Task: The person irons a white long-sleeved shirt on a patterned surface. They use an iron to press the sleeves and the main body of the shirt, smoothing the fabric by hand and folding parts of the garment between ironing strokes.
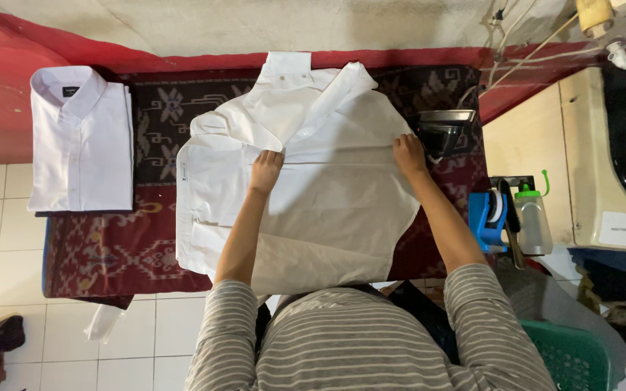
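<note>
A white shirt [327,203] lies spread, back side up, on a board covered with dark red patterned cloth [110,246]. My left hand [265,171] presses flat on a fold line near the shirt's middle left. At the same fold line, my right hand [409,153] grips the shirt's right edge. The collar [288,66] points away from me. A sleeve is folded across the upper left part of the shirt.
A folded white shirt [81,148] lies at the board's left end. An iron [442,130] rests just beyond my right hand. To the right stand a blue tape dispenser [488,217], a spray bottle [533,221], a cream machine [603,166] and a green basket [574,355].
</note>
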